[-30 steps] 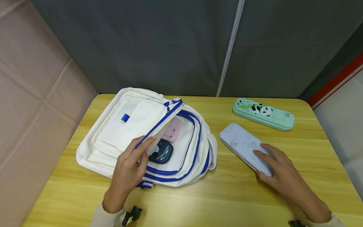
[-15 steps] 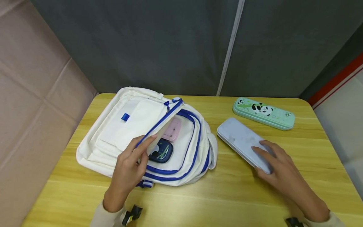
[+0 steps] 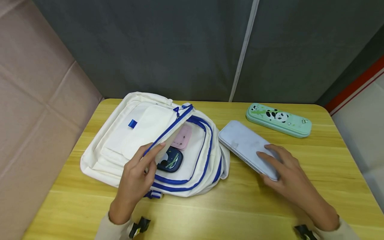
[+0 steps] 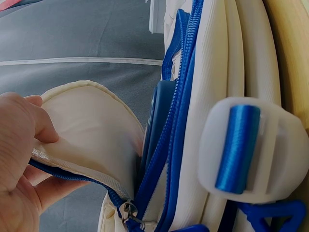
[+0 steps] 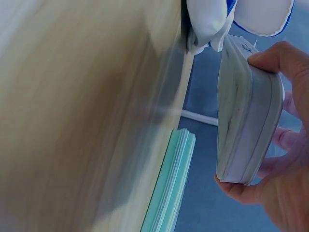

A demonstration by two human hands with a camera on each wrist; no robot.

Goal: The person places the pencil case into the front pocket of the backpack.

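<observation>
A white backpack with blue zips (image 3: 120, 133) lies on the table, its front pocket unzipped. My left hand (image 3: 136, 176) pinches the edge of the pocket flap (image 4: 91, 125) and holds it raised. Inside the pocket are a pink case (image 3: 183, 137) and a dark blue case (image 3: 171, 160). My right hand (image 3: 292, 178) grips the near end of a pale grey-blue case (image 3: 247, 145); the right wrist view shows this case (image 5: 246, 116) lifted off the table, thumb on one side and fingers on the other. Its far end is beside the backpack's right side.
A mint green panda case (image 3: 279, 120) lies at the back right of the wooden table (image 3: 210, 216). A dark grey partition (image 3: 156, 50) stands behind the table, with a beige panel (image 3: 39, 110) on the left and a pale one on the right.
My right hand has moved left and slightly away from me with the grey-blue case, bringing it up to the backpack. My left hand and the flap have stayed in place.
</observation>
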